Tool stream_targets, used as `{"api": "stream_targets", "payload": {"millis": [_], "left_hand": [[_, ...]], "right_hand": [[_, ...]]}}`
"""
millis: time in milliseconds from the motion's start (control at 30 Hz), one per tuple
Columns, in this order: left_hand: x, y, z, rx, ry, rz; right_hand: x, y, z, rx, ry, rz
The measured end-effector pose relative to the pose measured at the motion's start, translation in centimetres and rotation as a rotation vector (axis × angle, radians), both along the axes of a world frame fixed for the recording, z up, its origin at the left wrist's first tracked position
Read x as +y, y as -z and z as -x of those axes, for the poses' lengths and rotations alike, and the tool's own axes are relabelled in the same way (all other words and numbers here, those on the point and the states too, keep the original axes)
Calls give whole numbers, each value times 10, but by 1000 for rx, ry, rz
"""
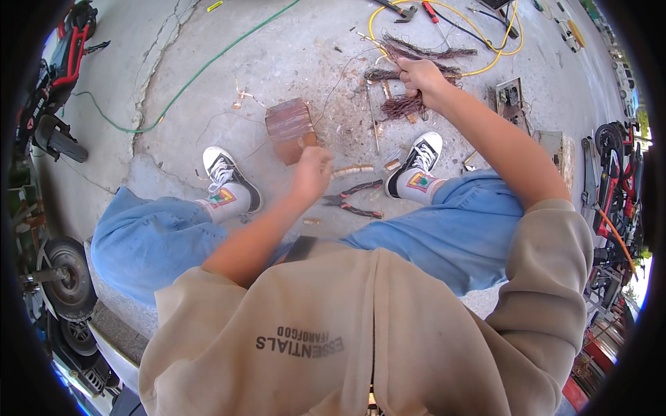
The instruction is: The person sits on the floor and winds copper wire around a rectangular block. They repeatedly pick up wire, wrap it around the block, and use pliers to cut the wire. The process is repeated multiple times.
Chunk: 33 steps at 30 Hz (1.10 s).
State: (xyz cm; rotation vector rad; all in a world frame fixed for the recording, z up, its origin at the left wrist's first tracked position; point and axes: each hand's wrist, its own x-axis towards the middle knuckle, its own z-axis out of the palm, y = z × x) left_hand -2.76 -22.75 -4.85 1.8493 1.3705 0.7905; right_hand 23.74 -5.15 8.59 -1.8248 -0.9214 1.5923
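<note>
Copper-coloured wire strands [409, 104] lie in a tangled bundle on the concrete ground [277, 55], and the right hand [418, 75] is closed around the bundle's upper part, fingers curled tight on it. The left hand [312, 170] hangs lower, just beside a reddish brick [290, 128], its fingers bent inward; whether they grip anything I cannot tell. Red-handled pliers [354, 201] rest on the ground between the two sneakers [229, 177], near the left hand. A yellow cable [485, 66] loops behind the bundle.
</note>
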Motion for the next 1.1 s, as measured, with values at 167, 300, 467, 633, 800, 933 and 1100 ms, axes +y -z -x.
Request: {"api": "stream_targets", "payload": {"millis": [167,300,467,633,800,933,1100], "left_hand": [[-17,18,28,407,351,731],[18,53,93,413,-231,827],[55,132,151,-146,-168,573],[60,72,115,-568,-403,966],[69,39,108,-754,-369,1093],[68,69,110,-845,-397,1110],[76,55,104,-847,-416,1113]], "right_hand": [[-5,59,-1,-822,-863,-558],[-12,86,-3,-750,-1095,-478],[-2,138,44,-554,-1162,-519],[-29,160,119,-285,-1070,-271],[-37,198,132,-53,-852,-20],[-18,164,102,366,-753,295],[7,108,90,158,-436,-7]]}}
